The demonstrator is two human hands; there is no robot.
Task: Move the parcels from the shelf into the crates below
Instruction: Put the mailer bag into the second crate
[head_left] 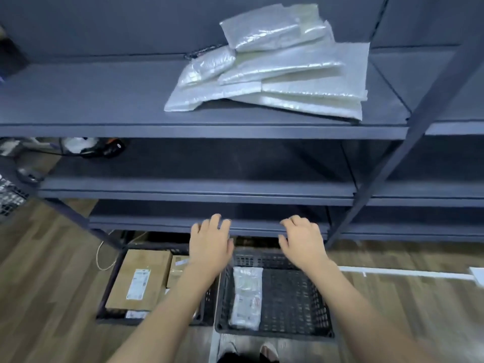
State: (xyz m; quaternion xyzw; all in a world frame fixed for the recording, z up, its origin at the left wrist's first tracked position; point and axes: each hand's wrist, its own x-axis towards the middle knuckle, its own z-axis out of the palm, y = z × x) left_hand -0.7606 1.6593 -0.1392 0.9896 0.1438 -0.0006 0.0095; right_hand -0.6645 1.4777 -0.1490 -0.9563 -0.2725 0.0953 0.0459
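A pile of several silvery plastic parcels [282,72] lies on the top dark shelf [104,127], right of centre. Two black crates stand on the floor under the rack. The left crate [207,310] holds brown cardboard boxes [141,279]. The right crate [296,302] holds one white bagged parcel [246,297] at its left side. My left hand [209,244] and my right hand [303,242] hover above the crates, in front of the lowest shelf edge, both with fingers spread and nothing in them.
Two lower shelves [199,187] of the rack show dark. A slanted upright post [392,142] runs down the right side. Cables and small gear [86,148] sit at the left of the middle shelf. Wooden floor [47,284] surrounds the crates.
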